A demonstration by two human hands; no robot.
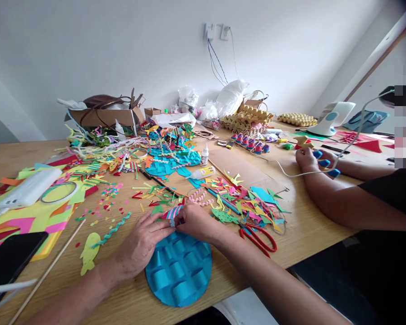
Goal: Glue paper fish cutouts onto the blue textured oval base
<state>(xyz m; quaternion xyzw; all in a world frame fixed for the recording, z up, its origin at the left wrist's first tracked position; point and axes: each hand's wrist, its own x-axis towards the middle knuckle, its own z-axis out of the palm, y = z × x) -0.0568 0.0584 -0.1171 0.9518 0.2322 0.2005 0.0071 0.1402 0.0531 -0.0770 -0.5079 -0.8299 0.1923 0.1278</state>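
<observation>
Head view, looking down over a cluttered wooden table (pixel 311 234). Both forearms come in from the bottom edge and meet at centre. Left hand (pixel 142 243) lies palm-down, fingers stretched forward, its heel resting on the blue paper disc (pixel 179 271); thumb and forefinger tips close on a small blue paper piece (pixel 172 222) at the disc's far rim. Right hand (pixel 196 222) is curled, knuckles up, fingertips pinching the same piece from the other side; the two hands touch there.

Disc: round, bright blue, lying flat at the near table edge and slightly overhanging it. Its surface carries rows of raised curled paper loops, like scales. A striped blue-and-pink paper bit (pixel 172 211) sits just beyond the fingers.

Around: red-handled scissors (pixel 259 237) just right of the right wrist; yellow paper fish (pixel 89 253) and a wavy teal strip (pixel 111 230) to the left; a thin wooden stick (pixel 47 271) further left; glue bottle (pixel 203 172) lying beyond among coloured scraps. Another person's hands (pixel 316 161), blue-nailed, rest on the table at far right, well apart.
</observation>
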